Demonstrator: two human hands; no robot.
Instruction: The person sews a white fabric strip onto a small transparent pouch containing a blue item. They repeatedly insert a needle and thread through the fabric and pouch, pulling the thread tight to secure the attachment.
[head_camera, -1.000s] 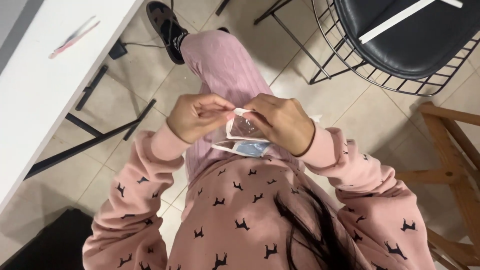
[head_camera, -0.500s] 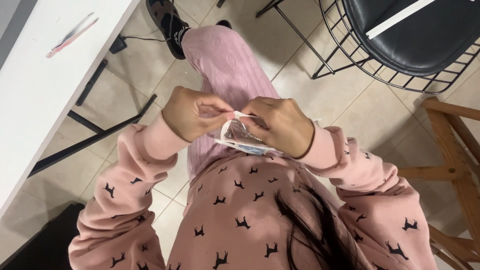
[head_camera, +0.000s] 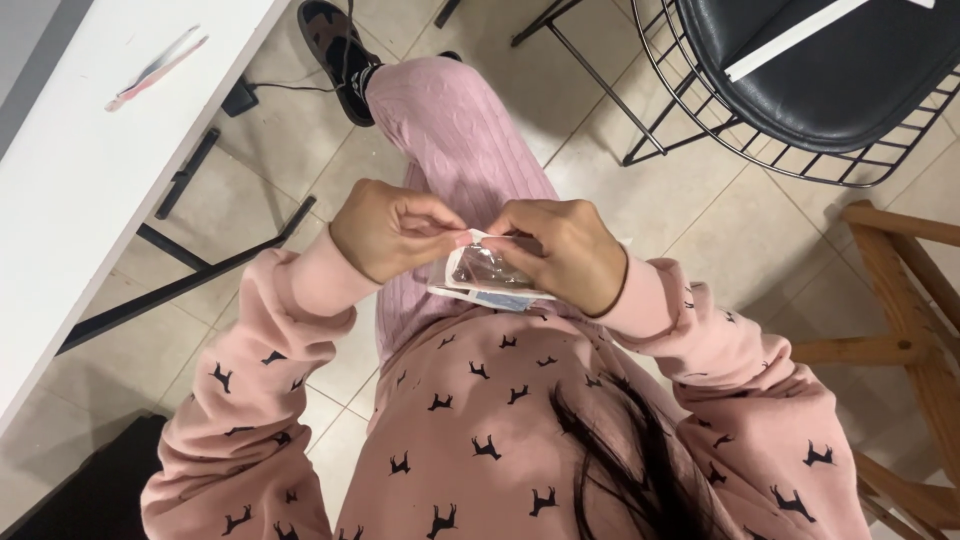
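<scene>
I look down at my lap. My left hand (head_camera: 385, 230) and my right hand (head_camera: 560, 250) meet above my pink-trousered leg and both pinch the top edge of a small clear plastic packet (head_camera: 480, 275) with white and blue backing. The left fingertips grip the packet's upper left corner, the right fingers close over its upper right side. What lies inside the packet cannot be made out. Pink sleeves with small dark animal prints cover both arms.
A white table (head_camera: 90, 170) runs along the left, with a thin pink and white strip (head_camera: 155, 68) on it. A black wire chair (head_camera: 820, 80) stands at the top right, a wooden frame (head_camera: 900, 300) at the right. Beige tiled floor lies below.
Both hands have stayed together on the packet, shifting slightly; the fingers have worked at its top edge. The view has drifted a little.
</scene>
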